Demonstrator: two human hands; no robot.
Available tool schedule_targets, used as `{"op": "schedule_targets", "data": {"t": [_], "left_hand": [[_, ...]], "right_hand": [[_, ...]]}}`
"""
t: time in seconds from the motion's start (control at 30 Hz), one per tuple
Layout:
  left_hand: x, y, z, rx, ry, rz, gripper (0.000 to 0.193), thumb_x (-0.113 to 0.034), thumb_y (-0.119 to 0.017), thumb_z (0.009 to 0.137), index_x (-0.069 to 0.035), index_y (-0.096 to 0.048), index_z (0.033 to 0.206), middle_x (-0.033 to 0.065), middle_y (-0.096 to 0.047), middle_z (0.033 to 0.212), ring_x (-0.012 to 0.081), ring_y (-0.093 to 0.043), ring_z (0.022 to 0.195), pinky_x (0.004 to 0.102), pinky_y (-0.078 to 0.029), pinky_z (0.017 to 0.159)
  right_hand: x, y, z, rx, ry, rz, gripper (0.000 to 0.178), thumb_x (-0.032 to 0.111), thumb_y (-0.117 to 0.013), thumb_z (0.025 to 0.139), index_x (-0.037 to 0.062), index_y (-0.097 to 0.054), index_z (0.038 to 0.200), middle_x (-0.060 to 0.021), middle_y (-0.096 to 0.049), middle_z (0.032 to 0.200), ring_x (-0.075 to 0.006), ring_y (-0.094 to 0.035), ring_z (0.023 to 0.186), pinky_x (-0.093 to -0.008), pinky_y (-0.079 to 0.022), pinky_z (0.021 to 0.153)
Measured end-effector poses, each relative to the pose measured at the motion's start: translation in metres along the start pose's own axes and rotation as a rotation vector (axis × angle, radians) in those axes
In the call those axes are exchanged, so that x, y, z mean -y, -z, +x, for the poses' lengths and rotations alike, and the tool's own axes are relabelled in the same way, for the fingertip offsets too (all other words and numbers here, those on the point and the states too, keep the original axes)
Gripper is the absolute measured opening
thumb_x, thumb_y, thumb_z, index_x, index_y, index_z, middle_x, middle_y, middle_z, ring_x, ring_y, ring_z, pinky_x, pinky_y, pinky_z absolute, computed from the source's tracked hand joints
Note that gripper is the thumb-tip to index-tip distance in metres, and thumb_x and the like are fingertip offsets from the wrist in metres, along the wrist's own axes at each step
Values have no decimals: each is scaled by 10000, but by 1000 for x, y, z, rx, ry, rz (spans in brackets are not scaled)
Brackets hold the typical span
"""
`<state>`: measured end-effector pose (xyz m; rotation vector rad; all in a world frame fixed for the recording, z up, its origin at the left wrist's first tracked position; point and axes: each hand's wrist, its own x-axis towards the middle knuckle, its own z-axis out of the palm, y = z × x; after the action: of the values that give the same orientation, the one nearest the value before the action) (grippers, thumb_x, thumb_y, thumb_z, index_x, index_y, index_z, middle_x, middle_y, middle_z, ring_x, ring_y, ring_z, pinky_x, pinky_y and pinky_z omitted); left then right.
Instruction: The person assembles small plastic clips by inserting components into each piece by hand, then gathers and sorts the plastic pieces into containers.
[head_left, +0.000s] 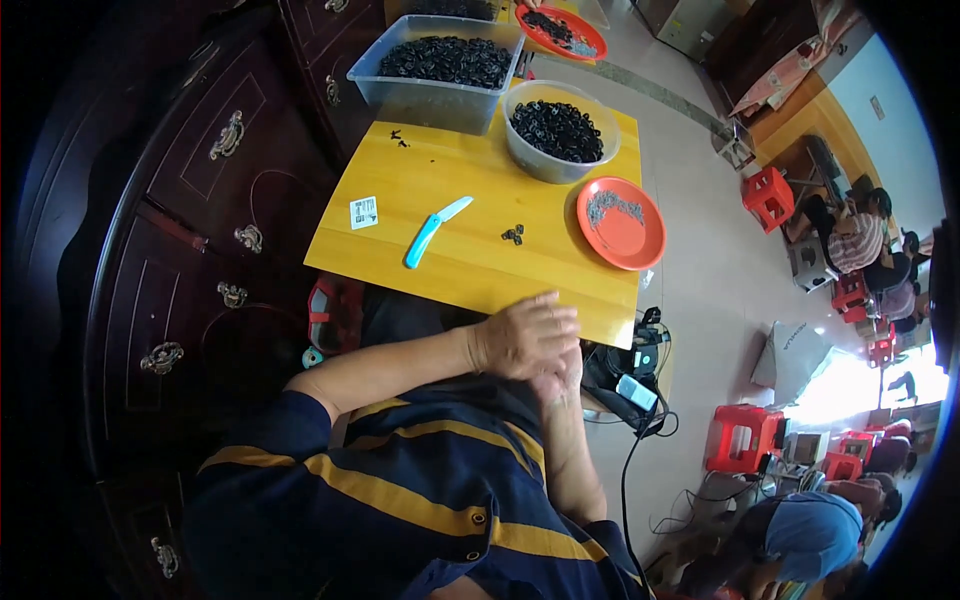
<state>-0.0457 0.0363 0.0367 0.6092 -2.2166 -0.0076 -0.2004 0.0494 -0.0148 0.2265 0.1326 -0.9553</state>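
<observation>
My left hand [522, 338] lies across my right hand [562, 378] at the front edge of the yellow table [380, 250]. Its fingers are stretched out, and I see nothing held in them. Most of the right hand, its fingers included, is hidden underneath. Nearest to the hands on the tabletop is a small cluster of black plastic pieces [513, 235]. A folding knife [437, 232] with a light blue handle rests left of them, blade out. To the right, a red plate [622, 240] holds small silvery metal pieces.
At the back stand a clear rectangular bin [430, 95] and a round clear tub [550, 167], both full of black pieces. A white printed label [364, 212] lies at left. Beyond the table, someone's hand touches another red plate [590, 40]. Cables and a black bag [630, 400] are at right.
</observation>
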Motion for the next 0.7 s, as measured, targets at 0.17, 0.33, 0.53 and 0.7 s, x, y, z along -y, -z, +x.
{"op": "schedule_targets", "data": {"t": [0.17, 0.33, 0.53, 0.7], "left_hand": [[46, 55, 34, -374, 251, -23, 449, -398, -555, 948, -32, -607, 1203, 173, -595, 1224, 346, -571, 1154, 489, -428, 998], [54, 63, -10, -409, 366, -30, 252, -150, -612, 913, -20, -647, 1126, 156, -661, 1040, 336, -641, 955, 412, -510, 848], [56, 49, -68, -295, 580, -120, 147, -80, -667, 854, -21, -673, 988, 125, -676, 866, 294, -668, 782, 383, -537, 698], [63, 48, -69, -232, 637, -148, 142, -114, -691, 846, -25, -678, 956, 110, -673, 788, 274, -667, 711, 371, -536, 648]], "right_hand": [[6, -56, 86, 178, -127, -31, 303, 256, -454, 1013, 41, -595, 1175, -136, -635, 1193, -252, -605, 1130, -392, -527, 972], [36, -139, 176, 33, 94, 87, 293, 212, -403, 1022, -25, -575, 1013, -188, -639, 1047, -321, -610, 1065, -481, -491, 1012], [98, -236, 311, -81, 372, -191, 340, 252, -314, 1054, 12, -544, 1126, -178, -616, 1120, -344, -596, 1086, -509, -484, 987], [139, -265, 417, -156, 433, -336, 392, 263, -268, 1043, 72, -510, 1285, -150, -583, 1238, -330, -563, 1169, -511, -444, 1024]]}}
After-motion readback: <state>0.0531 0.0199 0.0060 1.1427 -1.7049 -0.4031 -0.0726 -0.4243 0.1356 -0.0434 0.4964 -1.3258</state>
